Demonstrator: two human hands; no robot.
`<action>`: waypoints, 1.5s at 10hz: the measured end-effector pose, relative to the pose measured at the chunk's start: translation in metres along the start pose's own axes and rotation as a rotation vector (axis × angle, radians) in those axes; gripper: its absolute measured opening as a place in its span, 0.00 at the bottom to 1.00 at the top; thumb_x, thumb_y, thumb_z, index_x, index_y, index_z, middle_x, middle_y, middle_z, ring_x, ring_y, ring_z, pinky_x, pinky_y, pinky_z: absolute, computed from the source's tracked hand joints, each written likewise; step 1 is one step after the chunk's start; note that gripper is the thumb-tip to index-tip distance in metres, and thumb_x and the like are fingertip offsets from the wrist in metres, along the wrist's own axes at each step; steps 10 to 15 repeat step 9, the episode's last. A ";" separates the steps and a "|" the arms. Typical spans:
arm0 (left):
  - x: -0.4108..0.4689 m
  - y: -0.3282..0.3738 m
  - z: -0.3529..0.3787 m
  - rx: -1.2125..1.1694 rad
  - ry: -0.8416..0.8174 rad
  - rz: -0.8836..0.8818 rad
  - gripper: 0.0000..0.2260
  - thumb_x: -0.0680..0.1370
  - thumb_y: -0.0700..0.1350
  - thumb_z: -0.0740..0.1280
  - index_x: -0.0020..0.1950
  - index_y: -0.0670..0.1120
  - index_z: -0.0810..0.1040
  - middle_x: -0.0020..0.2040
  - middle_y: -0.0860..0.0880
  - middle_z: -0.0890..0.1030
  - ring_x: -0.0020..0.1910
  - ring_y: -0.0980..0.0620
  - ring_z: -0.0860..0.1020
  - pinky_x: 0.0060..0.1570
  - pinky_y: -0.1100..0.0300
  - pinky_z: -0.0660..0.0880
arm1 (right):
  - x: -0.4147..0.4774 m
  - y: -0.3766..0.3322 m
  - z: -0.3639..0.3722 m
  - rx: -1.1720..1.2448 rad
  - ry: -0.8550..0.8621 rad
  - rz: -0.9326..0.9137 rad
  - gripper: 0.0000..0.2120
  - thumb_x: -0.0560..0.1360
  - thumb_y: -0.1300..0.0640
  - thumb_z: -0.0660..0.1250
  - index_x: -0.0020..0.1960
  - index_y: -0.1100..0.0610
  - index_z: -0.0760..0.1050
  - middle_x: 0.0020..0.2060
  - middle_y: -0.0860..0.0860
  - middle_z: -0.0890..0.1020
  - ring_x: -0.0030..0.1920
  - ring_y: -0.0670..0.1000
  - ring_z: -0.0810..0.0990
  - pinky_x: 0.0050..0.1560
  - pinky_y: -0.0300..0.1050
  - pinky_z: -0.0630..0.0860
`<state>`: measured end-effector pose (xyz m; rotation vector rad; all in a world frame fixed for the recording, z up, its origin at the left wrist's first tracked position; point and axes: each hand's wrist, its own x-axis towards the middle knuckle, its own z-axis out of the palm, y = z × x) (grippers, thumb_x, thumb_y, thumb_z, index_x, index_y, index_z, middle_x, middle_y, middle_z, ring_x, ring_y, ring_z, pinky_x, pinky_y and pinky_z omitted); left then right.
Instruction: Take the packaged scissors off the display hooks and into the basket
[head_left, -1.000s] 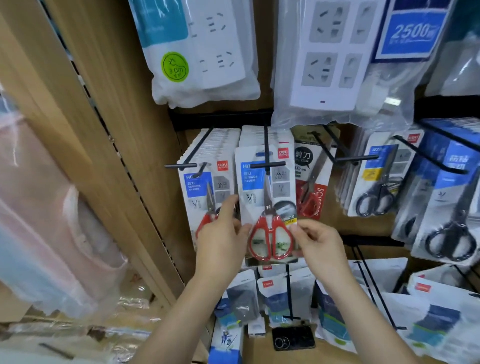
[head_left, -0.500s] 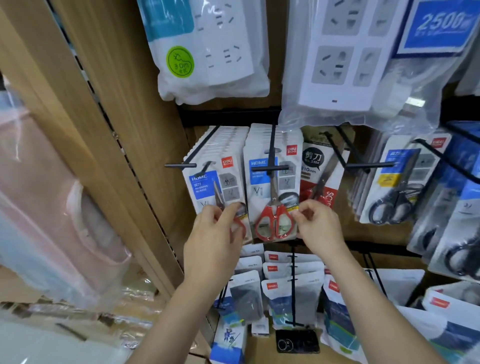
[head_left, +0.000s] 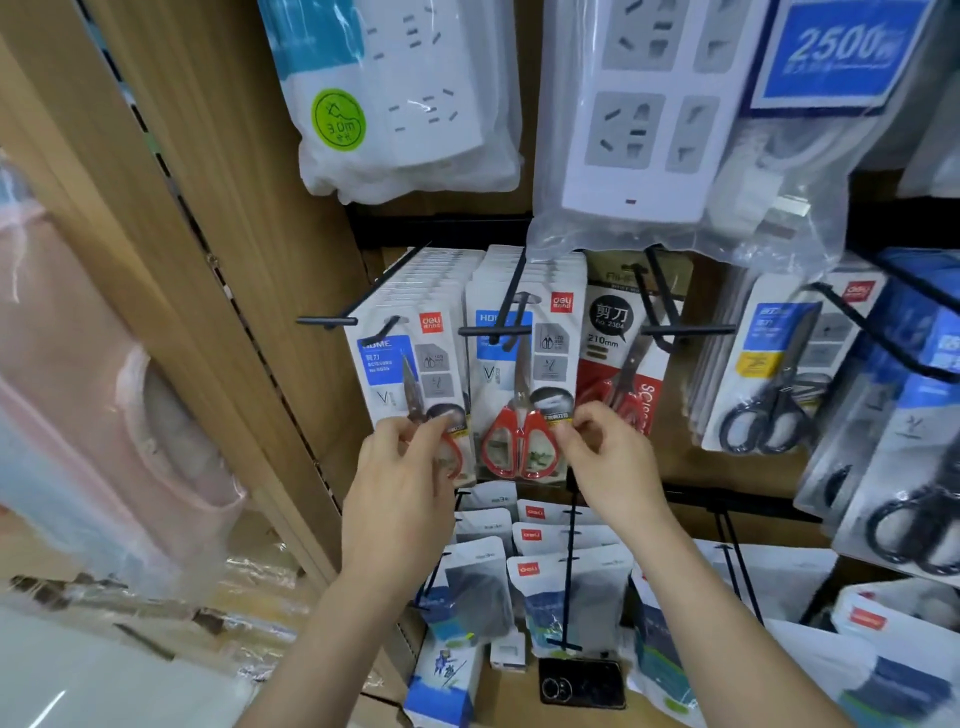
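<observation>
The left hand (head_left: 400, 478) has its grip pinched on the lower edge of the left pack (head_left: 405, 374) of red-handled scissors. The right hand (head_left: 613, 462) has its grip pinched on the lower right corner of the middle pack (head_left: 519, 384). Both packs hang at the front of deep rows, on the left hook (head_left: 374, 291) and the middle hook (head_left: 511, 296). A crossbar (head_left: 493, 331) at the middle hook's tip lies across the card front. A bagged power strip (head_left: 649, 130) sags over the top of the middle row, and a second power strip (head_left: 410, 93) hangs up left. Just right is a red-and-black scissors pack (head_left: 623, 343), then black-handled scissors (head_left: 774, 395). A wooden side panel (head_left: 218, 270) stands close on the left. Pouches (head_left: 566, 597) hang below, above a phone (head_left: 582, 680) lying on the shelf (head_left: 514, 699)
</observation>
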<state>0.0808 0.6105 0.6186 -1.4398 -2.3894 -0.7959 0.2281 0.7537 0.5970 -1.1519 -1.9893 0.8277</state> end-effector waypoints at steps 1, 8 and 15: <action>-0.007 0.010 0.004 -0.065 0.018 0.029 0.20 0.75 0.36 0.68 0.66 0.50 0.77 0.59 0.46 0.75 0.57 0.45 0.77 0.41 0.56 0.77 | 0.004 0.016 -0.008 0.173 0.257 0.093 0.08 0.78 0.53 0.67 0.56 0.52 0.74 0.49 0.46 0.79 0.51 0.48 0.80 0.46 0.36 0.70; 0.001 0.055 0.034 -0.044 -0.098 0.152 0.30 0.75 0.34 0.63 0.76 0.54 0.65 0.74 0.43 0.63 0.72 0.42 0.63 0.60 0.50 0.74 | -0.003 0.030 -0.045 0.032 0.191 0.142 0.21 0.82 0.53 0.62 0.73 0.51 0.66 0.59 0.54 0.82 0.57 0.55 0.81 0.58 0.51 0.78; -0.011 0.046 0.031 -0.131 -0.059 0.142 0.26 0.75 0.34 0.64 0.72 0.49 0.72 0.71 0.42 0.68 0.69 0.42 0.68 0.60 0.45 0.76 | -0.026 0.035 -0.051 0.123 0.179 0.077 0.17 0.81 0.53 0.63 0.69 0.49 0.71 0.51 0.49 0.84 0.49 0.52 0.83 0.55 0.57 0.79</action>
